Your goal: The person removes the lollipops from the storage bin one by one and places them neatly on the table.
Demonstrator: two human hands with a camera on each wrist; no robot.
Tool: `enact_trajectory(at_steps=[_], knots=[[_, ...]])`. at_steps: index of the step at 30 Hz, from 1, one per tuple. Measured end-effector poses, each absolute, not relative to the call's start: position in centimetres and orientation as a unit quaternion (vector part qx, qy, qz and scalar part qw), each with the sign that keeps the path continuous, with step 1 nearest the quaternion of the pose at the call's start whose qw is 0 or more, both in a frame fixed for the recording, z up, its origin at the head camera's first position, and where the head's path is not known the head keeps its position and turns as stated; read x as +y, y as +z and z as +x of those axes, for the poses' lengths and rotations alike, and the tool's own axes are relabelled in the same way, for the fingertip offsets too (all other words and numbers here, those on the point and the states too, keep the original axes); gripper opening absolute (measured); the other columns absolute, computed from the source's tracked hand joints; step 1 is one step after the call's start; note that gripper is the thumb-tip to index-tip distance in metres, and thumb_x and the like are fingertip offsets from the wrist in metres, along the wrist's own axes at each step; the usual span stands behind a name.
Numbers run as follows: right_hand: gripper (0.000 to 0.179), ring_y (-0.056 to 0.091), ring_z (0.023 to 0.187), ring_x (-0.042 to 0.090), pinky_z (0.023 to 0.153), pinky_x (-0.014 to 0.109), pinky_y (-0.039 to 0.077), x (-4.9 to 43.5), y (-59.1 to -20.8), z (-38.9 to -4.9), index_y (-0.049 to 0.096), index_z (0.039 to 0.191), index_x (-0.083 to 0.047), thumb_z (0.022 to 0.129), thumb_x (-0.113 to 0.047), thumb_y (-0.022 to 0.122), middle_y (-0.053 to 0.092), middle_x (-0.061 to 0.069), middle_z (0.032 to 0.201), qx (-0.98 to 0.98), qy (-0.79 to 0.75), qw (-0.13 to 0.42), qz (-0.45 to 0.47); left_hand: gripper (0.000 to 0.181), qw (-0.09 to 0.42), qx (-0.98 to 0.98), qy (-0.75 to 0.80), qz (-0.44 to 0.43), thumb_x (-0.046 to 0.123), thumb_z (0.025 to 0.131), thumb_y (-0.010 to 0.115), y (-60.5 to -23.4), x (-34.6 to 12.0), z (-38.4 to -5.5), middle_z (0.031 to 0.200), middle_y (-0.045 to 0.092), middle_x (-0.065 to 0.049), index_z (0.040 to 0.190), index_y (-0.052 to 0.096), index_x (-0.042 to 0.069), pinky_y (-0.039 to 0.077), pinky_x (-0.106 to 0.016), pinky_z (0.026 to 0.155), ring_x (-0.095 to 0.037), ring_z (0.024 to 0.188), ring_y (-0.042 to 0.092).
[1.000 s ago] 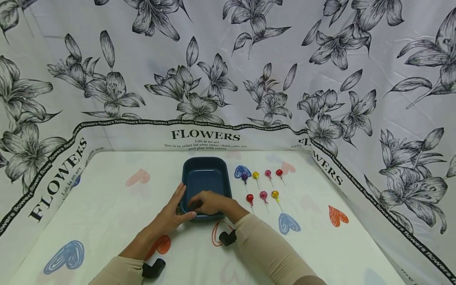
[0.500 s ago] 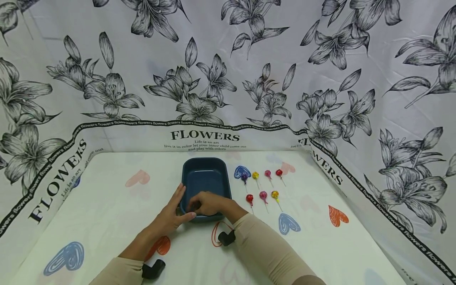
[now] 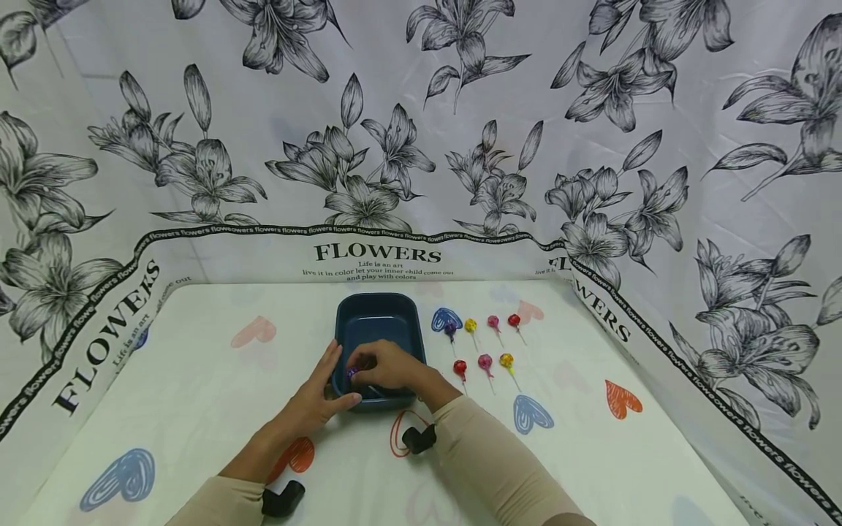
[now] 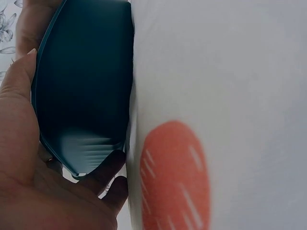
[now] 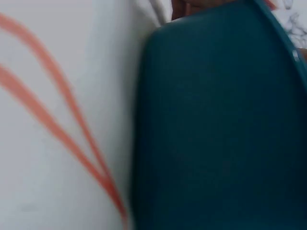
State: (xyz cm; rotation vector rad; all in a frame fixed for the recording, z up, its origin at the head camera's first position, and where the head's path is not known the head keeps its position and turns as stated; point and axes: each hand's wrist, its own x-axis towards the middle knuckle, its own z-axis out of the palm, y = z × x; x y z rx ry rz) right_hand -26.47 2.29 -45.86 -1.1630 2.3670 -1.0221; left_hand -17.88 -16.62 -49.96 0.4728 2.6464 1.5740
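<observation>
A dark blue rectangular dish [image 3: 380, 301] stands on the cloth in the head view. My left hand [image 3: 319, 398] holds its near left corner, thumb along the near side and fingers along the left. In the left wrist view, the thumb of this left hand [image 4: 19, 143] lies at the rim, and other fingertips touch the dish wall [image 4: 86, 72]. My right hand [image 3: 384, 365] is inside the dish, fingers loosely curled just over a purple lollipop [image 3: 352, 374] near that corner. The right wrist view shows mostly the dish's outer wall [image 5: 216, 120].
Right of the dish lie several wrapped lollipops in two rows: a purple lollipop [image 3: 450, 330] begins the far row, a red lollipop [image 3: 460, 367] the near one. A white heart-print cloth [image 3: 210, 380] covers the table. A flower-print curtain [image 3: 388, 175] hangs behind.
My right hand has risen a little inside the dish, and the purple lollipop under its fingers has come into sight. The left hand keeps its place at the corner.
</observation>
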Motion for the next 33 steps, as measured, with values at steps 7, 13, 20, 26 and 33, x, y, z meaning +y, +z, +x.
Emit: enact_trajectory(at_steps=[7, 13, 20, 26, 33], knots=[[0.019, 0.061, 0.084, 0.006, 0.077, 0.022, 0.051, 3.1, -43.8, -26.4, 0.068, 0.109, -0.010, 0.090, -0.012, 0.069, 0.066, -0.006, 0.095, 0.797, -0.446, 0.089, -0.397, 0.094, 0.016, 0.852, 0.503, 0.145, 0.032, 0.089, 0.071, -50.0, -16.6, -17.9, 0.161, -0.004, -0.008, 0.156, 0.009, 0.010, 0.011, -0.065, 0.106, -0.041, 0.142, 0.006], [0.020, 0.065, 0.082, 0.029, 0.074, 0.031, 0.054, 4.3, -39.3, -24.6, 0.065, 0.109, 0.003, 0.091, -0.002, 0.066, 0.066, 0.011, 0.096, 0.740, -0.529, 0.051, -0.413, 0.095, 0.024, 0.848, 0.510, 0.140, 0.032, 0.089, 0.071, -49.9, -16.6, -17.9, 0.161, -0.006, -0.006, 0.156, 0.007, 0.011, 0.010, -0.064, 0.107, -0.040, 0.143, 0.006], [0.021, 0.064, 0.079, 0.033, 0.070, 0.036, 0.054, 6.0, -36.3, -23.8, 0.063, 0.110, 0.007, 0.090, 0.001, 0.066, 0.066, 0.012, 0.094, 0.692, -0.569, -0.004, -0.443, 0.098, 0.028, 0.846, 0.513, 0.142, 0.035, 0.088, 0.072, -49.9, -16.7, -17.9, 0.161, -0.006, -0.005, 0.156, 0.005, 0.012, 0.011, -0.063, 0.108, -0.039, 0.143, 0.006], [0.035, 0.064, 0.081, 0.028, 0.070, 0.037, 0.055, 8.1, -34.7, -23.2, 0.063, 0.109, 0.007, 0.092, -0.023, 0.068, 0.064, 0.015, 0.100, 0.647, -0.602, -0.052, -0.466, 0.096, 0.021, 0.851, 0.505, 0.143, 0.034, 0.088, 0.072, -49.8, -16.6, -17.8, 0.161, -0.004, -0.007, 0.156, 0.008, 0.012, 0.009, -0.064, 0.107, -0.038, 0.143, 0.002], [0.036, 0.063, 0.086, 0.021, 0.073, 0.030, 0.055, 11.1, -31.8, -21.0, 0.062, 0.107, 0.005, 0.091, -0.026, 0.069, 0.063, 0.012, 0.101, 0.589, -0.637, -0.109, -0.485, 0.097, 0.016, 0.853, 0.501, 0.145, 0.035, 0.087, 0.073, -49.8, -16.6, -17.9, 0.161, -0.003, -0.008, 0.156, 0.008, 0.009, 0.010, -0.064, 0.107, -0.037, 0.144, 0.001]])
